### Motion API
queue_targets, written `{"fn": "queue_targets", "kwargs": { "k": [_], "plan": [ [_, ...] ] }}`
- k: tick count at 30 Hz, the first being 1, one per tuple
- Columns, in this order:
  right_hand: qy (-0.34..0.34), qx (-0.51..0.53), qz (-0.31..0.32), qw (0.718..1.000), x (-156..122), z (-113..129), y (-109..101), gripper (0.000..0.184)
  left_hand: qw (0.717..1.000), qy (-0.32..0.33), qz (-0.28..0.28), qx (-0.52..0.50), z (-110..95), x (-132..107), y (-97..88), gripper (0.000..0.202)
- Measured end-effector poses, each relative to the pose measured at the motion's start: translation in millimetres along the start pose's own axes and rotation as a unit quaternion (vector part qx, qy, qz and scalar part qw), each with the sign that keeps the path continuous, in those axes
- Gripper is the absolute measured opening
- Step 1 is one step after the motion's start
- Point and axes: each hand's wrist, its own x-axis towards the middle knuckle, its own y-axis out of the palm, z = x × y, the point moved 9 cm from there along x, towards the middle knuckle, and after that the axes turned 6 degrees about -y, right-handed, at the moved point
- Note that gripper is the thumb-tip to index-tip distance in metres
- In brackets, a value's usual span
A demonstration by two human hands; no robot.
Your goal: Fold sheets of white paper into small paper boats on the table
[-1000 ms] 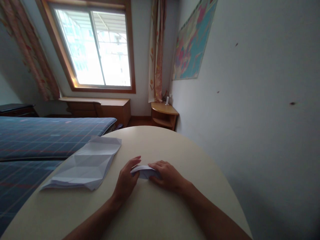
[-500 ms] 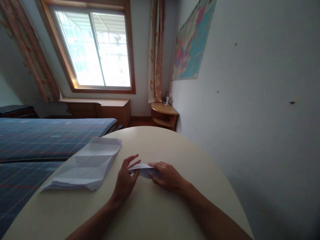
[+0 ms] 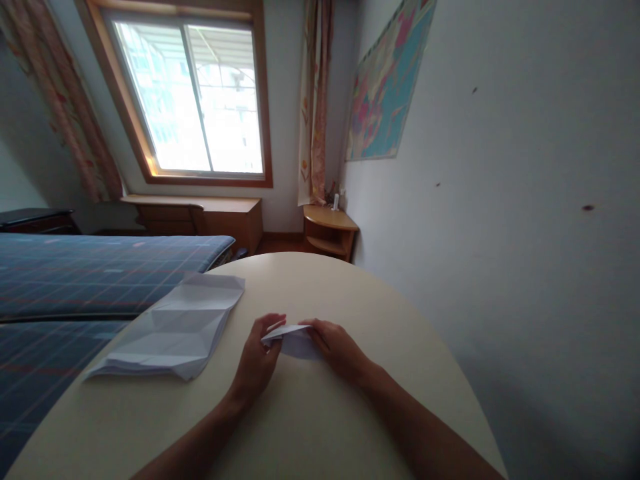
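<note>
A small folded white paper piece point(image 3: 294, 340) sits between my two hands near the middle of the round cream table point(image 3: 310, 427). My left hand point(image 3: 257, 363) pinches its left end with curled fingers. My right hand point(image 3: 337, 347) grips its right side, fingers closed over the top edge. The paper is lifted slightly off the tabletop. To the left lies a stack of creased white sheets point(image 3: 175, 330), apart from both hands.
A bed with a blue plaid cover point(image 3: 75, 273) runs along the table's left edge. The white wall point(image 3: 500, 233) stands close on the right. A wooden desk point(image 3: 200, 217) under the window and a small corner stand point(image 3: 327, 233) are at the far end.
My left fingers, spread half a second ago, have closed on the paper's left end. My right hand has raised the piece slightly. The paper stack has not moved.
</note>
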Motion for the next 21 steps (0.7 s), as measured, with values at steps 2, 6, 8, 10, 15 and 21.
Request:
{"fn": "queue_targets", "kwargs": {
  "k": [2,6,8,10,15,21],
  "plan": [
    [-0.013,0.010,-0.017,1.000,0,1,1,0.030,0.999,0.014,-0.011,0.036,-2,0,-1.1,0.031],
    [0.008,0.045,-0.064,0.997,1,1,1,0.032,1.000,-0.014,0.008,0.010,5,-1,5.2,0.039],
    [0.023,0.067,-0.089,0.994,0,2,-1,0.032,0.998,-0.054,0.033,-0.028,13,-2,11.9,0.043],
    [0.029,0.088,-0.093,0.991,0,4,-1,0.031,0.995,-0.076,0.049,-0.029,16,-3,16.9,0.036],
    [0.026,0.065,-0.097,0.993,-1,7,-2,0.028,0.996,-0.071,0.045,0.014,8,-4,16.5,0.025],
    [-0.003,0.004,-0.079,0.997,-3,14,-1,0.034,0.994,-0.102,0.039,-0.021,12,-7,15.3,0.036]
  ]
}}
